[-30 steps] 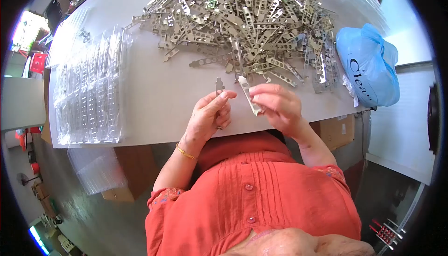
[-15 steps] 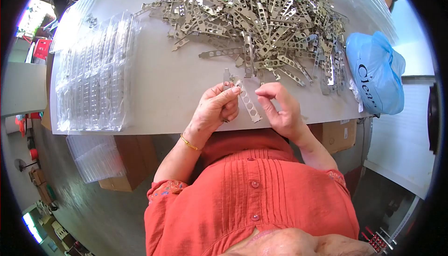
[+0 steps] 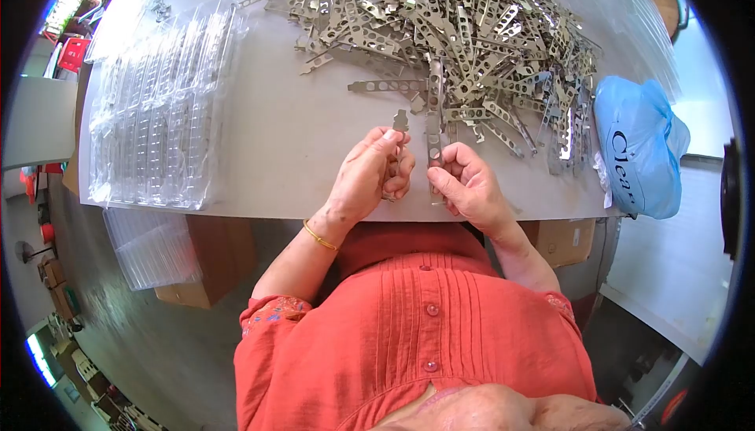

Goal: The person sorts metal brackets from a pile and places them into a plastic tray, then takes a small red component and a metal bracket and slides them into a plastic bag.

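My left hand, with a yellow bangle at its wrist, is closed on a small metal bracket. The notched end pokes up above the thumb, and the rest is hidden by the fingers. Close beside it, my right hand pinches a metal strip with round holes between thumb and fingers. That strip stands roughly lengthwise away from me, its far end near the heap. Beyond both hands lies a big heap of perforated metal brackets, tangled in all directions.
Clear plastic trays lie at the table's left, with more clear plastic at the far right. A blue plastic bag sits at the right edge. Cardboard boxes and further clear trays are below the table's front edge.
The holed strip that slanted down from my left hand is no longer visible there. My right hand, earlier curled with nothing visible in it, now grips a holed strip. The view has shifted slightly.
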Demonstrator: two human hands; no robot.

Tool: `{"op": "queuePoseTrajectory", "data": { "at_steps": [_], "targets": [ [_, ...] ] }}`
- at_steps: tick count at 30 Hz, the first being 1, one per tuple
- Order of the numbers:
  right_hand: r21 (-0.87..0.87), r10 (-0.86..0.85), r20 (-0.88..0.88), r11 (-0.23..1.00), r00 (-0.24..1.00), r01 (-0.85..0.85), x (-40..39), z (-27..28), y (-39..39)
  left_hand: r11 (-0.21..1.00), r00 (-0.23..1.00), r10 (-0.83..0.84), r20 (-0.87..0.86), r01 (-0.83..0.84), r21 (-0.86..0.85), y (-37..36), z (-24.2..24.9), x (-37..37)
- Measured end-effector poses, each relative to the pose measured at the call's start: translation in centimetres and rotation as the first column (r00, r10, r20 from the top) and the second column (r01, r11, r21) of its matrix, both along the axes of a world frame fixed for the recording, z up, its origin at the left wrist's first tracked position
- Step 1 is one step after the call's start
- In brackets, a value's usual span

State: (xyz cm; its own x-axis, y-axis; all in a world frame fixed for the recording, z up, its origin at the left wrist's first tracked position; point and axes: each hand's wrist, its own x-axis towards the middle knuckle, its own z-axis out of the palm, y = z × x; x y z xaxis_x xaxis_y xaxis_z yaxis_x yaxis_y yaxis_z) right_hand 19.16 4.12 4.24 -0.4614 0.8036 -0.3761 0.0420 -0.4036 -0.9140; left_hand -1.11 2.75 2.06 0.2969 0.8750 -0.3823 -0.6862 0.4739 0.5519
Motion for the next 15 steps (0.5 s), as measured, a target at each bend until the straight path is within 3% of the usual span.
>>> {"op": "queuePoseTrajectory", "data": {
  "at_steps": [7,9,15],
  "targets": [
    [-0.019,-0.015,-0.007,1.0,1.0,0.015,-0.2,-0.6,0.0,0.998,0.997,0.059,-0.04,-0.057,0.041,-0.1,-1.1,-0.2],
    [0.021,-0.084,0.001,0.996,0.996,0.084,-0.4,-0.8,-0.1,1.0,0.959,-0.012,-0.284,0.019,0.024,-0.1,-0.9,-0.4],
    [0.116,-0.115,-0.034,0.986,0.993,0.118,-0.5,-1.9,0.1,0.991,0.937,-0.078,-0.342,0.109,0.074,0.2,-0.8,-0.4]
  ]
}}
